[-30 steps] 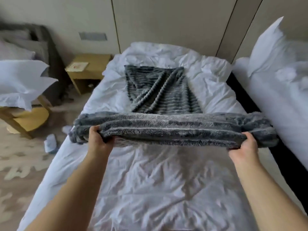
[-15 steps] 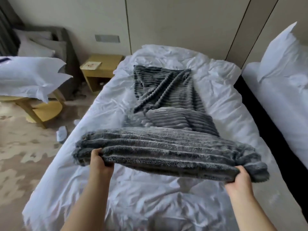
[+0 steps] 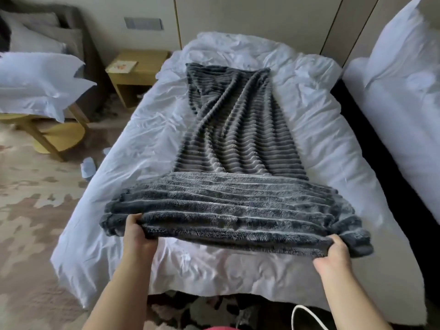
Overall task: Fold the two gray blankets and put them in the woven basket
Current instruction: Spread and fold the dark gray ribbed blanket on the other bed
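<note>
Gray blanket (image 3: pixel 234 210) lies centre frame on the white bed (image 3: pixel 147 148), with its near edge lifted. Left hand (image 3: pixel 139 236), lower centre-left, has its fingers curled round the near left edge. Right hand (image 3: pixel 333 254), lower right, pinches the near right corner.

We read the step as squaring up a fold. To do it well:
- Keep both hands level and the edge taut.
- Pull out the right corner, which hangs lower in frame and bunches.
- Line up the corners before letting go.
- Flatten the diagonal creases in the ribbed stretch (image 3: pixel 234 125), upper centre, or the fold comes out lumpy.

Hidden or unclear:
- The woven basket is not in view.
- We cannot tell whether the ribbed stretch is the same blanket or the second one.
- The fingertips are buried in pile.
- A white curved thing (image 3: pixel 307 314) at the bottom edge is cut off and cannot be identified.
</note>
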`<move>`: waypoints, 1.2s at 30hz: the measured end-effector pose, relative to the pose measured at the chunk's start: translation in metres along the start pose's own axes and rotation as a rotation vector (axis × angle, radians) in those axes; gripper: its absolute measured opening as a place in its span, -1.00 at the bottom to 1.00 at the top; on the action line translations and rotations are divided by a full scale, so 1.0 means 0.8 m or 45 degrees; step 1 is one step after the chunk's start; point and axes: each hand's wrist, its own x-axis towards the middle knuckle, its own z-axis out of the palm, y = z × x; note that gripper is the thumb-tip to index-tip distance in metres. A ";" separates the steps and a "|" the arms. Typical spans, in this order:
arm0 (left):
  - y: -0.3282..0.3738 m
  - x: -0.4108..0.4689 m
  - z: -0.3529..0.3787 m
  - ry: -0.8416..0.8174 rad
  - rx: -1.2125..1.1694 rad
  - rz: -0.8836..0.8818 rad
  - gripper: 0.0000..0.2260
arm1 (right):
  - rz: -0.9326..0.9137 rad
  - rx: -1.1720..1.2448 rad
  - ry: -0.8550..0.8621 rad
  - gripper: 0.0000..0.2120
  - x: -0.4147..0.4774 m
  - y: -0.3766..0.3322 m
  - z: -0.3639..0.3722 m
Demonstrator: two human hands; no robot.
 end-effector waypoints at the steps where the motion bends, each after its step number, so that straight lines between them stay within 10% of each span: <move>1: 0.010 0.000 -0.001 -0.006 0.024 0.009 -0.89 | 0.014 -0.018 0.040 -0.84 -0.013 0.001 -0.004; 20: 0.053 -0.086 -0.173 0.093 -0.069 0.013 -0.75 | -0.062 -0.029 0.194 -0.89 -0.121 0.098 -0.132; 36: 0.052 -0.046 -0.107 0.056 -0.069 -0.012 -0.73 | -0.009 0.026 0.201 -0.87 -0.087 0.066 -0.076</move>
